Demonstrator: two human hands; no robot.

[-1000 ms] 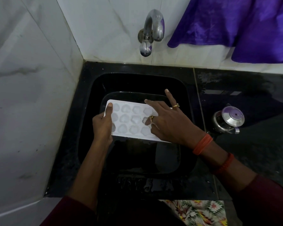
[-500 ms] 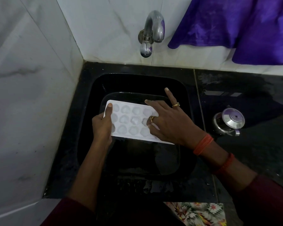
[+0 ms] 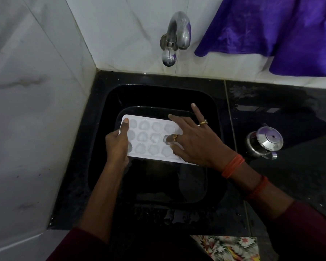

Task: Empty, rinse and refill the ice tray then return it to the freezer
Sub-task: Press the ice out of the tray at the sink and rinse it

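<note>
A white ice tray [image 3: 145, 136] with rounded cells of ice is held level over the black sink [image 3: 102, 129]. My left hand [image 3: 117, 146] grips its left end, thumb lying on top. My right hand [image 3: 198, 144] lies over its right part. Two of that hand's fingers stretch out toward the far edge. Its thumb and a ringed finger pinch a clear ice cube [image 3: 166, 139] at a middle-row cell. The tray's right end is hidden under that hand.
A steel tap [image 3: 177, 34] sticks out of the white wall above the sink, and no water runs from it. A lidded steel pot [image 3: 263, 142] stands on the wet black counter at right. Purple cloth [image 3: 280, 31] hangs top right. White walls close the left side.
Both hands and the tray stay almost where they were. The right thumb and ringed finger have shifted slightly at the same cell.
</note>
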